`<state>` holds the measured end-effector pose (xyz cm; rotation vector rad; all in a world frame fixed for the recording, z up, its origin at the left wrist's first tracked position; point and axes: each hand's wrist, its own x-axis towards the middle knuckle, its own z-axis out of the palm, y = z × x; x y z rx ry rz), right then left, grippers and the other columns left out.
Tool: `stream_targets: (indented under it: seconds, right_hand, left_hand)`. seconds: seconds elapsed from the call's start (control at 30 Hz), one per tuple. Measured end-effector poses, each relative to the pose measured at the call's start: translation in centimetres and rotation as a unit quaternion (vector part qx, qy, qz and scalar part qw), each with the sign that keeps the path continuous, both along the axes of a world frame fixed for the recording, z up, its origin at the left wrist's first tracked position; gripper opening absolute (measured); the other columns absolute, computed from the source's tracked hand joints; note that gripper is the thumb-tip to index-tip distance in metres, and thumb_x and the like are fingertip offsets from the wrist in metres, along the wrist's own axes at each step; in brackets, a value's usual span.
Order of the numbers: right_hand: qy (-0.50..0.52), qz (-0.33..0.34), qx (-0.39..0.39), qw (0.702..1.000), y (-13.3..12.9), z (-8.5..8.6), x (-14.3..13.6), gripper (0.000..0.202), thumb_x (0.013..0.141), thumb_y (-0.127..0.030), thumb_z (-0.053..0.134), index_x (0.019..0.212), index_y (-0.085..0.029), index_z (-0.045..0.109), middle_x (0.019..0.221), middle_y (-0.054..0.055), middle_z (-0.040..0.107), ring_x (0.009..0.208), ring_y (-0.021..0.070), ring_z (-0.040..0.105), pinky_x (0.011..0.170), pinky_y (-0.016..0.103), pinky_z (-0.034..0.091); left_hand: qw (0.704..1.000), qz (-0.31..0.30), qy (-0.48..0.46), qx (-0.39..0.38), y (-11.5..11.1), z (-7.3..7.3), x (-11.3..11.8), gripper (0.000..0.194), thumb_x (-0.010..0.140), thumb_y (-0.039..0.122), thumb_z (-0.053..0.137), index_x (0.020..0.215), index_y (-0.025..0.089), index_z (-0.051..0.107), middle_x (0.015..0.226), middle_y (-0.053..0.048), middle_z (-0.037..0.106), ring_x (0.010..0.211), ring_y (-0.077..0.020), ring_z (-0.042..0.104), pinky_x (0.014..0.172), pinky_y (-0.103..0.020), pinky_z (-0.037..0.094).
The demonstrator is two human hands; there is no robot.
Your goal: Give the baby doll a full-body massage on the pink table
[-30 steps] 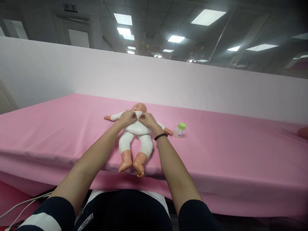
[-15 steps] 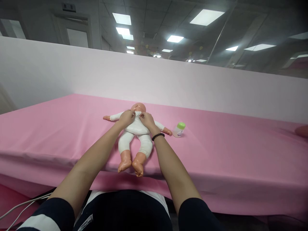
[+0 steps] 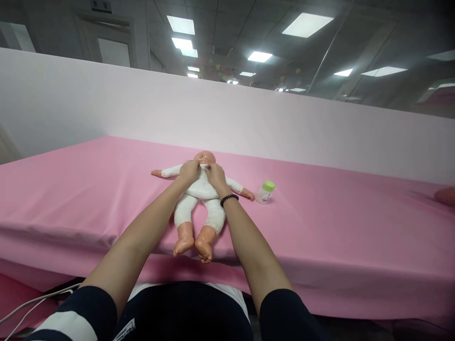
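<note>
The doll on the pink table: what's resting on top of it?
Both hands lie on the doll: the left hand and right hand meet at the collar of its white suit, just below the chin. Their fingers cover the neckline, so any fastening there cannot be seen.

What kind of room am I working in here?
Likely an office-type hall set up as a staged work table: a pink-covered table, a plain white partition behind it, and ceiling light panels.

A pink-covered table [image 3: 320, 227] stretches wide below a pale partition wall [image 3: 249, 123], with a dark ceiling of lit rectangular light panels [image 3: 307, 24] overhead
</note>
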<state>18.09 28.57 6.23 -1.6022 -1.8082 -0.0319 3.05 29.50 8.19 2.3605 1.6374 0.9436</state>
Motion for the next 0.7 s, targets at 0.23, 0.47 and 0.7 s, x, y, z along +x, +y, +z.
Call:
stream_targets:
  seconds: [0.23, 0.47, 0.7]
  right_hand:
    - [0.02, 0.016, 0.024, 0.999, 0.1, -0.5, 0.1, 0.023, 0.1, -0.019, 0.051, 0.106, -0.016, 0.073, 0.11, 0.012, 0.077, 0.104, 0.0265, 0.07, 0.094, 0.037, 0.053]
    - [0.041, -0.003, 0.029, 0.999, 0.0, -0.3, 0.4, 0.031, 0.1, -0.029, 0.05, 0.122, -0.013, 0.065, 0.126, 0.02, 0.067, 0.123, 0.0324, 0.059, 0.11, 0.045, 0.044]
    - [0.225, -0.13, -0.128, 0.957, 3.0, 3.2, -0.3, 0.081, 0.093, -0.058, 0.062, 0.153, -0.008, 0.038, 0.148, 0.03, 0.052, 0.134, 0.0391, 0.055, 0.111, 0.049, 0.042]
  left_hand:
    - [0.993, 0.053, -0.104, -0.028, -0.8, -1.3, -1.2, 0.015, 0.098, 0.028, 0.053, 0.102, 0.02, 0.065, 0.106, -0.011, 0.077, 0.101, -0.0268, 0.071, 0.085, -0.035, 0.05]
    - [0.973, 0.08, -0.198, -0.086, -1.2, -3.1, -1.6, 0.019, 0.1, 0.036, 0.05, 0.104, 0.019, 0.058, 0.107, -0.012, 0.077, 0.098, -0.0245, 0.073, 0.081, -0.034, 0.053]
    - [0.966, 0.105, -0.2, -0.122, -1.4, -5.3, -1.6, 0.05, 0.097, 0.052, 0.058, 0.127, 0.013, 0.049, 0.124, -0.022, 0.07, 0.117, -0.0336, 0.069, 0.09, -0.042, 0.055]
